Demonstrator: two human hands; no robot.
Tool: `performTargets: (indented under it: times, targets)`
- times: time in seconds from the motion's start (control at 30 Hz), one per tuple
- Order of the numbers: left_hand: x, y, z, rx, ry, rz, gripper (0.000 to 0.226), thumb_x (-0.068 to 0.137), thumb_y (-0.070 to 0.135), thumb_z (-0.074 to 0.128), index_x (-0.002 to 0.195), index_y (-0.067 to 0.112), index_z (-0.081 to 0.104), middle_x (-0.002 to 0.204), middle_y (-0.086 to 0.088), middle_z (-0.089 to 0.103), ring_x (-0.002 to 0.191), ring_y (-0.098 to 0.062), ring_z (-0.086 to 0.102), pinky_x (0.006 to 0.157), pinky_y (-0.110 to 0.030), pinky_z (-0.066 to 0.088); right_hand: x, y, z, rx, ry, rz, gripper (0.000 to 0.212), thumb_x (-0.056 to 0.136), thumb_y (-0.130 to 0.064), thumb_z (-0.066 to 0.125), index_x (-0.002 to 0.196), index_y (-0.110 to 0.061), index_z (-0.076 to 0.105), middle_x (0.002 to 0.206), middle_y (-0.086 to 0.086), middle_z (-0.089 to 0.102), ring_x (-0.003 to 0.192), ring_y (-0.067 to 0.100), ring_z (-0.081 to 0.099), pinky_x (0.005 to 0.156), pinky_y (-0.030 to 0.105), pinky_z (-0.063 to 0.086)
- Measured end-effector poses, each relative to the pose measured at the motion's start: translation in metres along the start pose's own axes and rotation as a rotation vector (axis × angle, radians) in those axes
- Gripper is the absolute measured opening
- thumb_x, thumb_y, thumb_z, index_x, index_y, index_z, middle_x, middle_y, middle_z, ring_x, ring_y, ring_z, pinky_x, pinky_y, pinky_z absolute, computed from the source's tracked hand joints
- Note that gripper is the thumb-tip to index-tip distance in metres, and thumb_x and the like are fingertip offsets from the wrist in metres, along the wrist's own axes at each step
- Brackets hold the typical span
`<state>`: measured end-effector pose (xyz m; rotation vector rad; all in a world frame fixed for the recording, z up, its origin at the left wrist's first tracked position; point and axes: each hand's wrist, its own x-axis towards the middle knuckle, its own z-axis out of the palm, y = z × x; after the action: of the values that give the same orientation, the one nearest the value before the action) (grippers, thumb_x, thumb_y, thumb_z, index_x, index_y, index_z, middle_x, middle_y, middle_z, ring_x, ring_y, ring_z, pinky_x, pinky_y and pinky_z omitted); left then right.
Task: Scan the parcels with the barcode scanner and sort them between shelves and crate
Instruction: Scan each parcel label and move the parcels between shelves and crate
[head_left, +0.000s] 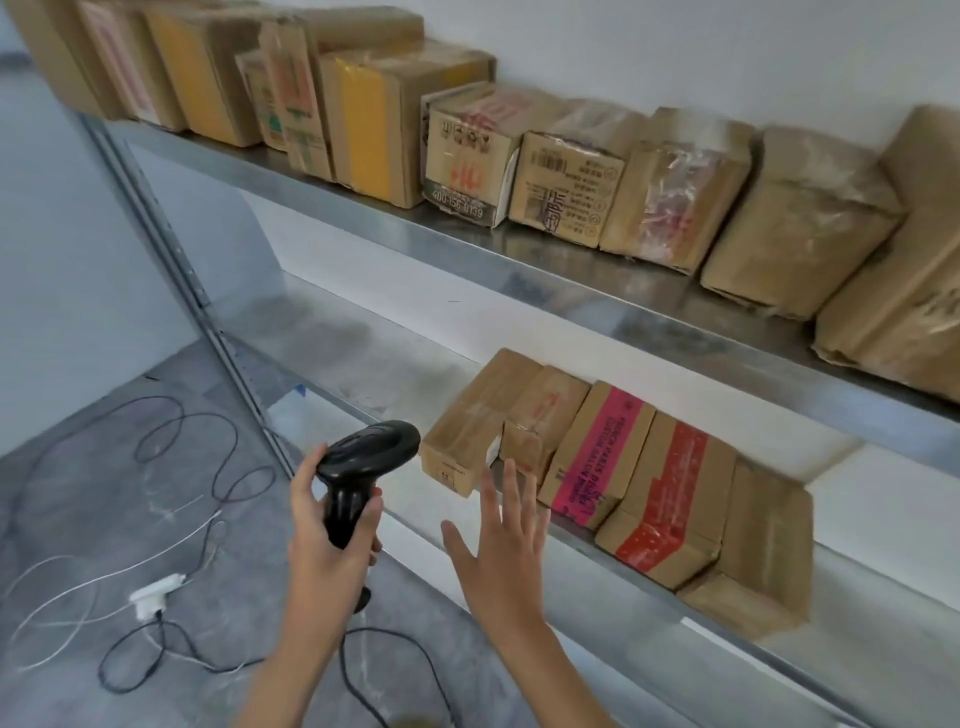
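Head view. Left hand (332, 525) wraps handle of barcode scanner (363, 467), fingers curled round grip, scanner head aimed right toward lower-shelf parcels, likely lined up for read. Right hand (498, 545) flat, fingers spread, holding nothing, just near leftmost parcel (467, 436), contact unclear; probably reaching to pick or steady it. Five-odd parcels packed in row on lower shelf (363, 364), left part bare. Upper shelf (571, 280) carries long row of parcels. Scanner cable (363, 675) trails to floor. Crate not in view.
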<state>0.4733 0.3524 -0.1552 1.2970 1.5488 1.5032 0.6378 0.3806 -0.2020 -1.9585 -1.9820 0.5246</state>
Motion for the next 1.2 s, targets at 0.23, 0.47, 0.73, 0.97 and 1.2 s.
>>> performTargets:
  times: [0.23,0.47,0.73,0.97,1.2]
  targets:
    - [0.093,-0.048,-0.003,-0.036,-0.13,-0.062,0.075,0.096,0.005,0.063,0.121,0.07,0.033,0.083,-0.005,0.067,0.054,-0.019,0.06,0.056,-0.029,0.053,0.071,-0.032,0.035,0.002,0.001,0.212,0.083,0.084,-0.075,0.003,0.155,-0.036,-0.017,0.159,-0.006,-0.035,0.141,0.022,-0.038,0.114,0.042,-0.021]
    - [0.185,-0.085,-0.009,-0.068,-0.347,-0.08,0.068,0.097,0.009,0.062,0.13,0.061,0.031,0.08,0.003,0.069,0.054,-0.019,0.06,0.056,-0.033,0.052,0.14,-0.066,0.066,-0.008,0.043,0.555,0.082,0.097,-0.064,0.039,0.159,-0.03,-0.002,0.166,0.006,-0.017,0.151,0.042,-0.015,0.123,0.053,0.001]
    - [0.217,-0.102,-0.012,-0.114,-0.474,-0.115,0.071,0.097,0.013,0.064,0.126,0.07,0.032,0.074,-0.001,0.067,0.055,-0.019,0.061,0.06,-0.04,0.053,0.153,-0.082,0.074,0.139,0.182,0.635,0.079,0.092,-0.05,0.056,0.158,-0.034,0.014,0.167,-0.003,0.001,0.138,0.03,0.031,0.11,0.043,0.038]
    - [0.231,-0.109,-0.022,-0.148,-0.537,-0.136,0.066,0.097,0.012,0.064,0.137,0.053,0.031,0.072,-0.003,0.066,0.057,-0.021,0.06,0.058,-0.035,0.052,0.138,-0.088,0.093,0.858,0.392,0.653,0.064,0.099,-0.022,0.057,0.154,-0.036,0.028,0.155,-0.004,0.038,0.138,0.018,0.043,0.108,0.035,0.046]
    - [0.236,-0.112,-0.032,-0.178,-0.552,-0.165,0.065,0.097,0.015,0.065,0.143,0.046,0.03,0.077,-0.007,0.067,0.058,-0.021,0.061,0.058,-0.03,0.054,0.148,-0.087,0.089,0.594,0.329,0.682,0.055,0.104,-0.011,0.033,0.156,-0.03,0.026,0.15,0.004,0.045,0.123,0.018,0.05,0.098,0.03,0.05]
